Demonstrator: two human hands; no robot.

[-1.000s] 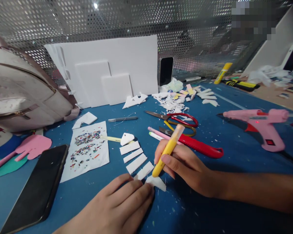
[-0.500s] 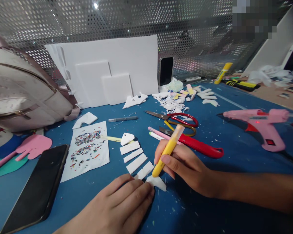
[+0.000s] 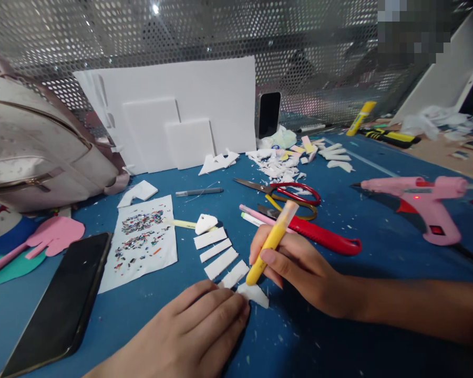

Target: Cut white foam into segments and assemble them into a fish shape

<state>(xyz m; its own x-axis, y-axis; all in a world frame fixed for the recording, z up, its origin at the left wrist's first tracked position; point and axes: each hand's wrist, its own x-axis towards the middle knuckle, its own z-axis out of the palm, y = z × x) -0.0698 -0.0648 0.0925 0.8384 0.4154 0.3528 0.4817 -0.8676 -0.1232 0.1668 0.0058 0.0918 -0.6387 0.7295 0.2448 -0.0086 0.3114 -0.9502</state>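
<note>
My left hand [image 3: 205, 325] lies palm down on the blue table, fingers stretched out, their tips at the edge of a small white foam piece [image 3: 254, 295]. Its thumb is hidden. In my right hand [image 3: 295, 262] is a yellow pen [image 3: 271, 247], held upright at a slant, with its translucent end up and its rounded yellow end at the foam piece. A row of white foam strips [image 3: 221, 264] curves away from my fingertips, the nearest partly covered. At the row's far end is a white foam piece with a small hole [image 3: 205, 224].
Right of the row lie a red-handled cutter [image 3: 323, 236] and scissors [image 3: 295, 193]. A pink glue gun [image 3: 429, 202] rests at the right. On the left are a phone [image 3: 59, 310], a sheet with glitter bits [image 3: 142, 262] and a bag [image 3: 43, 142]. White foam boards [image 3: 228, 100] stand behind.
</note>
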